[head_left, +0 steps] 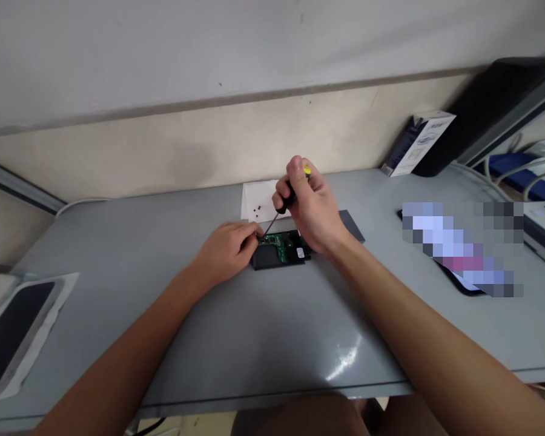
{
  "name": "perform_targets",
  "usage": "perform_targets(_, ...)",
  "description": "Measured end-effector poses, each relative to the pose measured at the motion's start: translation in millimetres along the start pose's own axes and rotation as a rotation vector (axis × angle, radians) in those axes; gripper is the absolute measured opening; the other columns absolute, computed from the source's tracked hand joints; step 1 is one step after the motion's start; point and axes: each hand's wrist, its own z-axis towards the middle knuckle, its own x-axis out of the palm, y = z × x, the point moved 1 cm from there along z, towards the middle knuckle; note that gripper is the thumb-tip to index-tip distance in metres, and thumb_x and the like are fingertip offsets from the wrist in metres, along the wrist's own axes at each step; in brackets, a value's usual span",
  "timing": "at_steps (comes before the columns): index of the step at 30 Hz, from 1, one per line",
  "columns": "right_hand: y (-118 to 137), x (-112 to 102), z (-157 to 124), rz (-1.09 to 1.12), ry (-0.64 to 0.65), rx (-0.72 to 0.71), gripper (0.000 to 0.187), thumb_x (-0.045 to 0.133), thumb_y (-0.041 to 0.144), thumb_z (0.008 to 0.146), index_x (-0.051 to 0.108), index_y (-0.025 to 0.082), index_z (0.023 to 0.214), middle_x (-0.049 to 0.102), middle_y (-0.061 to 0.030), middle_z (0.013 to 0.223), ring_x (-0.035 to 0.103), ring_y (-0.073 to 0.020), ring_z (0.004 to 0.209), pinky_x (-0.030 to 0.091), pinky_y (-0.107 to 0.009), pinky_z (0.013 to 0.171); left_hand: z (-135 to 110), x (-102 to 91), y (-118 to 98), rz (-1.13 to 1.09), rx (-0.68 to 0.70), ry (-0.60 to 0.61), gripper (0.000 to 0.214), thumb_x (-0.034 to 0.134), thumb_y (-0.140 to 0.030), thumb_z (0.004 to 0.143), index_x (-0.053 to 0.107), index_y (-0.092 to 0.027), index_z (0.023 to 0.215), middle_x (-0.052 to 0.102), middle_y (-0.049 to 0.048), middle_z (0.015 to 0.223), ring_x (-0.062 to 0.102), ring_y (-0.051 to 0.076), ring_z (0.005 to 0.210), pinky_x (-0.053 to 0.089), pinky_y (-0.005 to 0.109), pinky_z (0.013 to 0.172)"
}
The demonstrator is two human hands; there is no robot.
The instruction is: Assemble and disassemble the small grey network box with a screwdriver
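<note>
A screwdriver (285,203) with a black and yellow handle is gripped in my right hand (312,209). Its thin shaft slants down to the left, and the tip meets the upper left part of a green circuit board (281,249). That board sits in a flat black casing (267,258) lying on the table, with a black part bearing a small white label at its right. My left hand (229,249) pinches the casing's left edge beside the tip, partly hiding that corner. Just behind, several tiny dark screws (257,210) rest on a white sheet of paper (249,192).
A dark flat panel (352,225) lies behind my right wrist on the grey table (263,339). Farther right is a phone (463,284) with a blurred screen. A white and blue box (420,144) stands near the wall. A dark flat object (16,327) lies at left.
</note>
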Motion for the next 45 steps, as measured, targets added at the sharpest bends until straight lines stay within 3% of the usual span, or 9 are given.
perform_targets(3, 1, 2, 2, 0.023, -0.043, -0.039, 0.057, 0.069, 0.077, 0.084, 0.046, 0.026, 0.075, 0.037, 0.0042, 0.069, 0.041, -0.0112, 0.058, 0.044, -0.028, 0.056, -1, -3.7, -1, 0.052, 0.025, 0.027, 0.03, 0.038, -0.018, 0.097, 0.069, -0.021, 0.098, 0.078, 0.0064, 0.093, 0.071, 0.024, 0.084, 0.053, 0.039, 0.085)
perform_targets(6, 21, -2, 5, 0.103, -0.06, -0.008, 0.06, 0.053, 0.083, 0.089, 0.046, 0.025, 0.073, 0.032, 0.0042, 0.065, 0.035, -0.0119, 0.055, 0.039, -0.029, 0.053, -2, -8.1, -1, 0.103, 0.07, 0.043, 0.032, 0.037, -0.016, 0.098, 0.069, -0.02, 0.095, 0.078, 0.0074, 0.097, 0.072, 0.024, 0.086, 0.053, 0.04, 0.085)
perform_targets(10, 51, -14, 5, 0.124, -0.095, -0.011, 0.063, 0.061, 0.073, 0.092, 0.036, 0.023, 0.063, 0.021, 0.0068, 0.055, 0.017, -0.009, 0.047, 0.021, -0.026, 0.044, -4, -11.1, -4, 0.179, 0.133, 0.006, 0.033, 0.037, -0.017, 0.1, 0.07, -0.019, 0.098, 0.076, 0.0075, 0.095, 0.069, 0.024, 0.082, 0.052, 0.04, 0.08)
perform_targets(14, 53, -19, 1, 0.157, -0.035, 0.081, 0.061, 0.063, 0.059, 0.094, 0.029, 0.023, 0.059, 0.016, 0.0077, 0.051, 0.008, -0.0077, 0.044, 0.012, -0.027, 0.042, -4, -8.8, -13, 0.241, 0.139, -0.108, 0.033, 0.04, -0.026, 0.104, 0.071, -0.018, 0.106, 0.074, 0.0102, 0.101, 0.068, 0.026, 0.09, 0.051, 0.042, 0.082)
perform_targets(19, 41, -15, -2, 0.111, -0.019, 0.16, 0.059, 0.061, 0.057, 0.094, 0.024, 0.024, 0.062, 0.018, 0.0079, 0.053, 0.008, -0.0077, 0.045, 0.014, -0.027, 0.041, -6, 0.6, -27, 0.129, 0.196, -0.126, 0.035, 0.049, -0.036, 0.105, 0.066, -0.017, 0.129, 0.073, 0.0122, 0.126, 0.068, 0.029, 0.114, 0.05, 0.044, 0.1)
perform_targets(26, 38, -16, -2, 0.046, -0.083, 0.192, 0.056, 0.057, 0.059, 0.095, 0.023, 0.025, 0.067, 0.02, 0.0073, 0.054, 0.011, -0.0089, 0.047, 0.016, -0.027, 0.042, -7, 9.3, -30, 0.006, 0.23, -0.061, 0.044, 0.06, -0.04, 0.102, 0.058, -0.017, 0.14, 0.07, 0.0133, 0.14, 0.065, 0.029, 0.129, 0.044, 0.047, 0.114)
perform_targets(35, 34, -15, -2, 0.006, -0.082, 0.172, 0.059, 0.058, 0.063, 0.095, 0.024, 0.025, 0.065, 0.02, 0.0078, 0.054, 0.013, -0.0083, 0.046, 0.02, -0.025, 0.041, -8, 14.7, -28, -0.015, 0.2, -0.057, 0.034, 0.058, -0.036, 0.104, 0.061, -0.022, 0.135, 0.072, 0.0094, 0.137, 0.067, 0.027, 0.127, 0.042, 0.046, 0.115)
perform_targets(42, 34, -8, -3, 0.105, -0.151, 0.147, 0.044, 0.047, 0.033, 0.1, 0.03, 0.023, 0.06, 0.018, 0.0086, 0.051, 0.008, -0.0071, 0.045, 0.012, -0.023, 0.041, -7, 16.2, -29, -0.03, 0.194, -0.058, 0.026, 0.058, -0.034, 0.103, 0.067, -0.022, 0.124, 0.071, 0.009, 0.137, 0.067, 0.027, 0.125, 0.045, 0.046, 0.112)
perform_targets(45, 32, -9, -1, 0.083, -0.1, 0.124, 0.051, 0.058, 0.047, 0.099, 0.035, 0.023, 0.062, 0.023, 0.009, 0.052, 0.014, -0.0061, 0.044, 0.016, -0.023, 0.041, -7, 16.9, -30, -0.03, 0.19, -0.063, 0.025, 0.059, -0.034, 0.103, 0.067, -0.022, 0.123, 0.072, 0.0093, 0.135, 0.068, 0.027, 0.124, 0.046, 0.045, 0.11)
